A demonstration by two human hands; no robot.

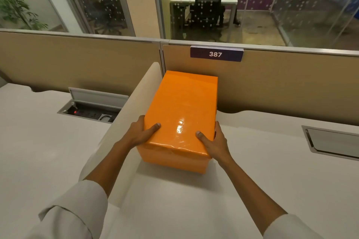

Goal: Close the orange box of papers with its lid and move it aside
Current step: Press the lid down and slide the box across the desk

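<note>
- While both pale sleeves (pixel 77 213) are seen coming in from the bottom edge at about 7 and 5 o'clock, the forearms are stretched out toward the middle of the white desk (pixel 194 200).
- Left hand (pixel 140 132) is wrapped onto the near left corner of the orange box (pixel 180 118), thumb laid flat on top, the other fingers hidden down the side, so it's gripping the box.
- Right hand (pixel 214 141) is clamped the same way on the near right corner, thumb on top, fingers pressed on the right side.
- Box is parked dead centre on the desk, just beside the low white divider (pixel 124 122) at its 9 o'clock, far end close to the tan partition (pixel 281 83).
- Lid (pixel 184 103) is already seated on the box, glossy, a bit wrinkled along the near edge.
- Open cable hatch (pixel 93 106) can be spotted at 10 o'clock past the divider, a shut one (pixel 334 141) at 3 o'clock.
- Sign (pixel 216 54) reading 387 is hung on the partition at 12 o'clock.
</note>
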